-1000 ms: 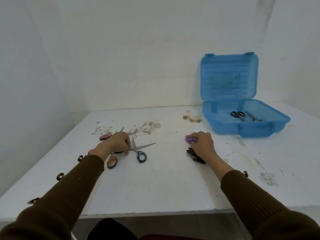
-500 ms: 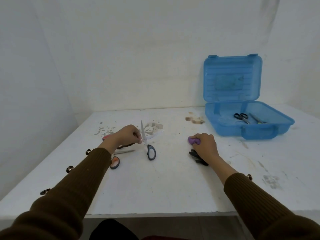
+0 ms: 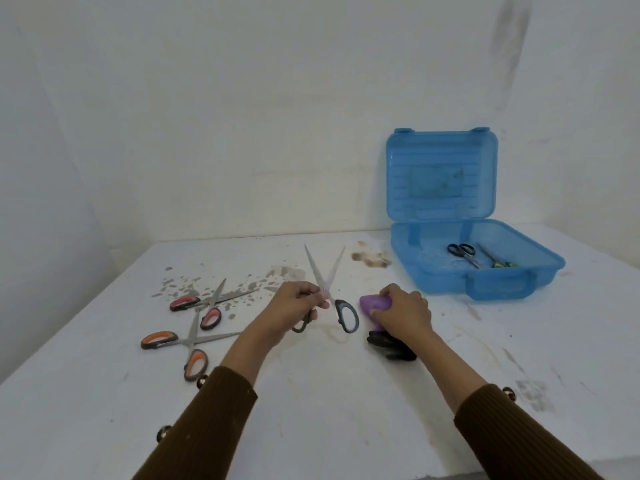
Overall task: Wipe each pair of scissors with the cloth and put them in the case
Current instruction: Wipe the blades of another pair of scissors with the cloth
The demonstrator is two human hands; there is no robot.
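Over the last second my left hand point(image 3: 298, 306) has lifted the grey-and-blue-handled steel scissors point(image 3: 335, 301) away from the other pairs and carried them toward the middle of the white worktop point(image 3: 346, 410), turning the blades from flat and sideways to pointing up and away from me. My right hand point(image 3: 403, 311) has stayed where it was. My left grip pinches the scissors at the pivot, with one handle loop tucked under my palm and the other hanging free toward me; the blades stand open in a narrow V. My right grip is curled over the crumpled purple cloth point(image 3: 372, 302), pressing it on the worktop, with a black bundle point(image 3: 388, 342) showing under my wrist. The cloth lies just to the right of the free handle, near but not touching, so I judge the wipe needs the cloth raised to the blades, whose long axis runs away from me. The right hand is the nearer one to the translucent blue plastic case point(image 3: 433, 275), open at the far right with black-handled scissors point(image 3: 462, 252) and another slim pair point(image 3: 495, 259) inside. The red-handled scissors point(image 3: 204, 303) and orange-handled scissors point(image 3: 180, 344) lie to my left, not yet wiped as far as I can judge.
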